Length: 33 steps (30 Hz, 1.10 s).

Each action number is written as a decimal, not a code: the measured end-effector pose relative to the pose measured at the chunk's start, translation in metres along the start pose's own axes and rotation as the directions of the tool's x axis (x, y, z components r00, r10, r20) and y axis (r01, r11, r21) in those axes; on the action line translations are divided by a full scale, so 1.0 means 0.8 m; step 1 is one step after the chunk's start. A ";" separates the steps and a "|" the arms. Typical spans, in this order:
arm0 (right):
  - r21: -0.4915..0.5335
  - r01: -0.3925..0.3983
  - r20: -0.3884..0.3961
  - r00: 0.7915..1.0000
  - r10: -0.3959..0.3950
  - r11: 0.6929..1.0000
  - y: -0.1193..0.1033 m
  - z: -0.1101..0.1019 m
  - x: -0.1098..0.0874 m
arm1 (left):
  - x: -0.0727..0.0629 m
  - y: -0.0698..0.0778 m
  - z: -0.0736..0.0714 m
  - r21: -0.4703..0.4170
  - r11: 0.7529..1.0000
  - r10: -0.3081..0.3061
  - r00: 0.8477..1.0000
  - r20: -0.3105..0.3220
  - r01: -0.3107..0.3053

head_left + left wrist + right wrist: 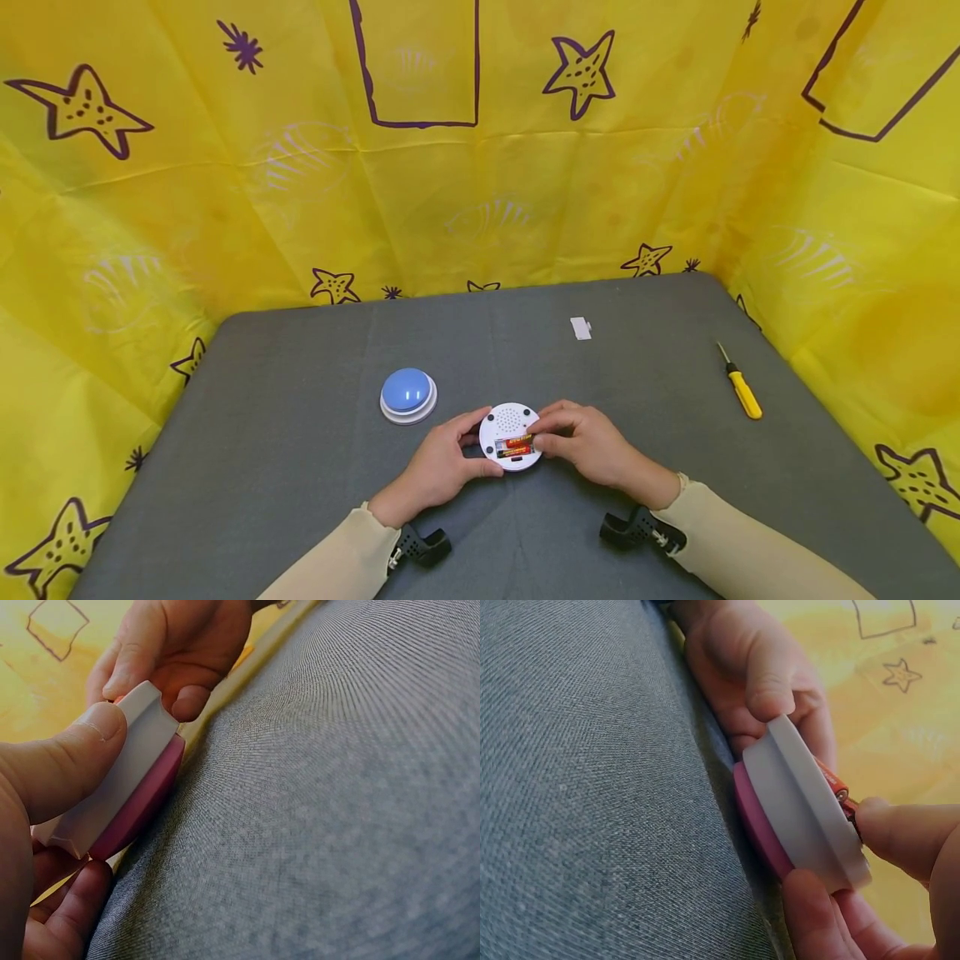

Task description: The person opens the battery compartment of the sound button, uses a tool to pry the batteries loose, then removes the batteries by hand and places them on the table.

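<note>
A round white push button (507, 414) is held underside up, showing its speaker holes and open battery compartment. Its pink dome (754, 817) faces down toward the table in the right wrist view. My left hand (447, 460) grips the rim from the left, thumb near the front edge and fingers behind. Two red batteries (514, 451) lie at the compartment; one (830, 780) stands proud of the casing in the right wrist view. My right hand (588, 442) pinches a battery's right end with thumb and forefinger, its other fingers against the casing's side.
A second push button with a blue dome (406, 390) stands upright to the left on the grey table (315, 483). Farther back lies a small white battery cover (581, 328). To the right is a yellow-handled screwdriver (742, 392). Yellow patterned cloth (420, 208) surrounds the table.
</note>
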State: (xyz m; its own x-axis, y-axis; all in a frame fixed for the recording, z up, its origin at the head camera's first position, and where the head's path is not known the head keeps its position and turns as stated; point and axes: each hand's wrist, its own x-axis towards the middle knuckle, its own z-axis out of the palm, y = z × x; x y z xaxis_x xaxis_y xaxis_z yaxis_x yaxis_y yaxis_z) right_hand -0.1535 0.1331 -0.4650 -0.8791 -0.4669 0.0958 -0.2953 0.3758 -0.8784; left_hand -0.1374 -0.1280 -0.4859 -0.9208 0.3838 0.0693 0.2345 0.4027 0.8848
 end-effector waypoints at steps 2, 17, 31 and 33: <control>0.069 -0.031 0.011 0.999 0.030 0.997 -0.001 -0.001 0.000 | 0.000 0.000 0.000 -0.002 1.000 -0.001 1.000 -0.003 0.001; 0.585 -0.196 0.064 0.978 0.196 0.787 0.010 -0.020 0.002 | -0.001 0.002 -0.001 0.008 1.000 -0.010 1.000 -0.006 0.010; 0.814 -0.177 0.028 0.963 0.267 0.554 0.029 -0.060 0.007 | -0.002 0.002 0.001 -0.002 1.000 0.008 1.000 -0.015 -0.008; 0.831 -0.172 0.018 0.958 0.285 0.528 0.031 -0.070 0.008 | -0.002 0.001 0.001 -0.001 1.000 0.010 1.000 -0.016 -0.010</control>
State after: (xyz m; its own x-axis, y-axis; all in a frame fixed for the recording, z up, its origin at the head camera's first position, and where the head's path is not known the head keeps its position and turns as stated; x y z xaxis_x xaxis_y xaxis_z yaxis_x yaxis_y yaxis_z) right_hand -0.1874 0.1845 -0.4602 -0.9201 -0.3545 -0.1666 0.3064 -0.3865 -0.8699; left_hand -0.1351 -0.1273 -0.4857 -0.9232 0.3745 0.0860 0.2437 0.3976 0.8846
